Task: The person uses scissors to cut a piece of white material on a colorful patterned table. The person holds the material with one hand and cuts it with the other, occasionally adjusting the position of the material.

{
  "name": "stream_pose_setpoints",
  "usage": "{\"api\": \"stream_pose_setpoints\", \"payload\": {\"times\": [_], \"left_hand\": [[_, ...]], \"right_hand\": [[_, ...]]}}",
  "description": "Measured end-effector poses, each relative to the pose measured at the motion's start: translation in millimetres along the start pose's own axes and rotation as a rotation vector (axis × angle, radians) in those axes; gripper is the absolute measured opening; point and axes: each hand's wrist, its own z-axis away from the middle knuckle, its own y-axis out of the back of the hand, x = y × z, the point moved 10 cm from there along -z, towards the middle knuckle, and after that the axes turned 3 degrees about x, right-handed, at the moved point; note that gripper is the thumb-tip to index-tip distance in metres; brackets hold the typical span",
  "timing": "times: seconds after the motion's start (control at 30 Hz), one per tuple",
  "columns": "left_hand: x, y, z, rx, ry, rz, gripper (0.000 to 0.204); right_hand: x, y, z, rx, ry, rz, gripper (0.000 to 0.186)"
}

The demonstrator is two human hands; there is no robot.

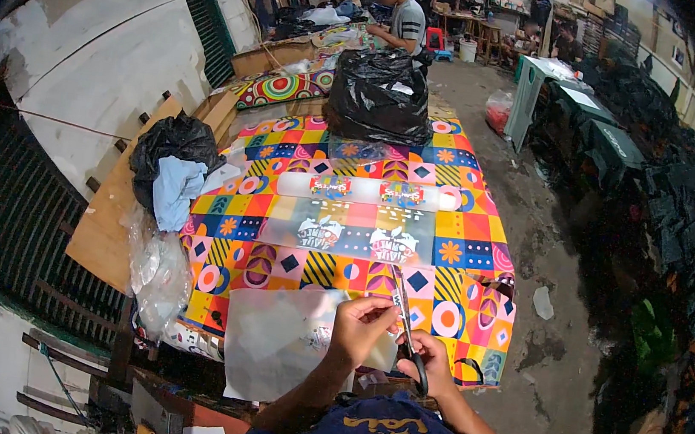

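Observation:
Above the near edge of a brightly patterned cloth, my right hand holds black-handled scissors with their blades pointing away from me. Close beside them, my left hand is pinched around a small printed piece, partly hidden by fingers and blades. A clear sheet with printing lies under my hands at the near edge. Farther up, a roll of printed transfer film lies across the cloth, with a translucent printed strip stretched toward me from it.
Black plastic bags sit at the back and left, with a light-blue cloth and clear plastic. A wooden board leans at left. A person in a striped shirt works behind. Dark piles line the right aisle.

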Motion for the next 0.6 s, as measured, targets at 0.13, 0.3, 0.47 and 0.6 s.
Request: {"api": "stream_pose_setpoints", "payload": {"times": [0.13,0.3,0.47,0.6], "left_hand": [[1,0,0,-0.028,0.044,-0.046,0.01],[-2,0,-1,-0.053,0.075,-0.048,0.01],[-2,-1,-4,-0.078,0.04,-0.089,0.01],[1,-3,-4,-0.08,-0.017,-0.145,0.01]], "right_hand": [[-3,-4,1,-0.016,-0.033,-0.047,0.041],[0,-3,3,-0.001,-0.025,-0.008,0.037],[1,-5,3,0.007,-0.035,0.015,0.039],[8,-4,4,-0.004,-0.059,-0.021,0.038]]}}
